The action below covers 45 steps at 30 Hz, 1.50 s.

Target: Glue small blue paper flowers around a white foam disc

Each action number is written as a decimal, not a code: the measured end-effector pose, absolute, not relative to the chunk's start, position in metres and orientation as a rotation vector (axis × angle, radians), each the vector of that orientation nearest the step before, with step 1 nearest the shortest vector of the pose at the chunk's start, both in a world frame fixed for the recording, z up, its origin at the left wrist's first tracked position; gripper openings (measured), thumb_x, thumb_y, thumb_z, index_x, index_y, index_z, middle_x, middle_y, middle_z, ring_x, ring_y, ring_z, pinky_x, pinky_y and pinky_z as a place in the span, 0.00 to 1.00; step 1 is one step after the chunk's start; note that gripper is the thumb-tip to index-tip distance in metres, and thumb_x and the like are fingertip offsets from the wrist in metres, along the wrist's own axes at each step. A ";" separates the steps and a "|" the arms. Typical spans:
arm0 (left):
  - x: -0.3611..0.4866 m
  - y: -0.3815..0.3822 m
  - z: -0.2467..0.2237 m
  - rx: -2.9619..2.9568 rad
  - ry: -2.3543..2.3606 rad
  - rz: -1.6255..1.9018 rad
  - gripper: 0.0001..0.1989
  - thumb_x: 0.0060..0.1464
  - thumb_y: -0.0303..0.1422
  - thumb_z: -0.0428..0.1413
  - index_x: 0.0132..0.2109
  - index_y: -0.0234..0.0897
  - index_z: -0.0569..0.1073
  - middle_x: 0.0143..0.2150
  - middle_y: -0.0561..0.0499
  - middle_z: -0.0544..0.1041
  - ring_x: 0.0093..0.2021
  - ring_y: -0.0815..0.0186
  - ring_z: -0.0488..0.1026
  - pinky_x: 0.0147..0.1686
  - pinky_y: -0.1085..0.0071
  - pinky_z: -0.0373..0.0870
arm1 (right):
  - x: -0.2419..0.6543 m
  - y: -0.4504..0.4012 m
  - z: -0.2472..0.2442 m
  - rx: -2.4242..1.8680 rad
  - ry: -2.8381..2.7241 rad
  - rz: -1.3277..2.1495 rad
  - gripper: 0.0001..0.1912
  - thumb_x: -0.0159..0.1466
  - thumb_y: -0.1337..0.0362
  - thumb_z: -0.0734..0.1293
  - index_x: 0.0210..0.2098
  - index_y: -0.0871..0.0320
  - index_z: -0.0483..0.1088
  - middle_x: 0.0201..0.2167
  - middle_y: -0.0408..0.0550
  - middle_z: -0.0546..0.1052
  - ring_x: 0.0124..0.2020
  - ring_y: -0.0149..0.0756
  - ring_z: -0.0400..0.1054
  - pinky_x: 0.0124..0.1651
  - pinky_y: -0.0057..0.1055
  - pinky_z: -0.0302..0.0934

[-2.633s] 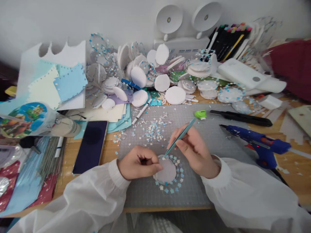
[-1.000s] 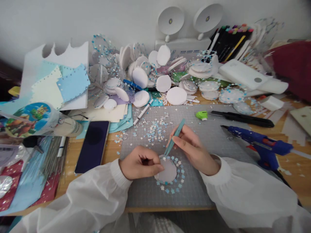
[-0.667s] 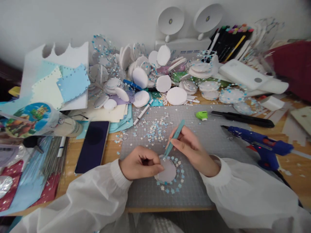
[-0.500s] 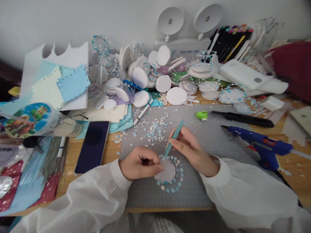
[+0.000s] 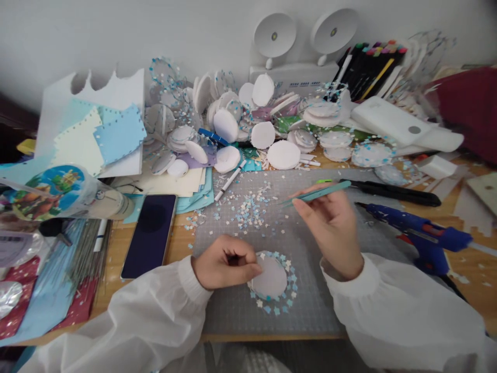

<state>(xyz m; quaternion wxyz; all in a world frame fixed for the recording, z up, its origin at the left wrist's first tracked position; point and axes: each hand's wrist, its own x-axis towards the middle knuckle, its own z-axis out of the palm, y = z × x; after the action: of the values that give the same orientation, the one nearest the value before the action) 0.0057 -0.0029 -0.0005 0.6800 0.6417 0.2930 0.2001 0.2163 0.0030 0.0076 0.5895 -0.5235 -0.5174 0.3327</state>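
Observation:
My left hand point(image 5: 227, 262) pinches the left edge of a round white disc point(image 5: 271, 280), which is ringed with small pale-blue and white paper flowers. Teal tweezers point(image 5: 318, 192) are held in my right hand point(image 5: 334, 223), up and to the right of the disc. Their fine tips point left, apart from the disc; I cannot tell whether they carry a piece. A scatter of tiny blue and white paper flowers point(image 5: 248, 210) lies on the grey cutting mat point(image 5: 310, 316), beyond my left hand.
A phone point(image 5: 149, 235) lies to the left, near a lidded drink cup point(image 5: 70, 191). On the right are a blue glue gun point(image 5: 423, 228) and a black utility knife point(image 5: 396, 191). Many white discs point(image 5: 283, 155) are heaped at the back, before a two-headed lamp point(image 5: 295, 75).
My right hand has drawn the tweezers away from the disc, up and to the right, and tilted them nearly level. My left hand has stayed on the disc's edge.

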 end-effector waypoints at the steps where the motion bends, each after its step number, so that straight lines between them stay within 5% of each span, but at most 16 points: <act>1: 0.006 -0.003 0.000 1.437 0.660 0.447 0.21 0.53 0.40 0.57 0.20 0.35 0.61 0.16 0.57 0.57 0.18 0.76 0.51 0.16 0.76 0.49 | 0.217 0.003 0.008 -1.224 -1.242 0.745 0.09 0.60 0.62 0.70 0.36 0.52 0.64 0.36 0.48 0.72 0.38 0.40 0.70 0.42 0.40 0.66; 10: 0.006 0.000 0.003 1.385 0.663 0.461 0.22 0.53 0.41 0.57 0.19 0.35 0.60 0.17 0.58 0.56 0.19 0.76 0.50 0.18 0.75 0.48 | 0.241 0.012 0.006 -1.357 -1.819 0.254 0.06 0.60 0.68 0.67 0.32 0.54 0.64 0.29 0.45 0.72 0.32 0.39 0.68 0.39 0.38 0.60; 18: 0.006 0.001 0.006 1.387 0.689 0.465 0.23 0.51 0.42 0.59 0.19 0.34 0.60 0.17 0.58 0.57 0.19 0.76 0.51 0.19 0.76 0.49 | 0.251 0.016 0.012 -1.377 -1.950 0.148 0.04 0.60 0.69 0.64 0.32 0.54 0.63 0.29 0.46 0.73 0.32 0.41 0.67 0.37 0.37 0.58; 45: 0.009 -0.003 0.000 1.507 0.689 0.445 0.24 0.55 0.44 0.55 0.18 0.35 0.58 0.15 0.59 0.53 0.18 0.75 0.49 0.17 0.75 0.47 | 0.231 0.011 -0.008 -1.255 -1.766 0.379 0.04 0.60 0.65 0.69 0.29 0.55 0.71 0.29 0.46 0.78 0.34 0.40 0.71 0.42 0.41 0.59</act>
<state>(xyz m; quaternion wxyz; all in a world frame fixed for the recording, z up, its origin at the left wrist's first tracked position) 0.0086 -0.0034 -0.0004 0.6540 0.6644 0.3039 0.1963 0.2312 0.0111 -0.0079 0.4538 -0.5084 -0.7155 0.1537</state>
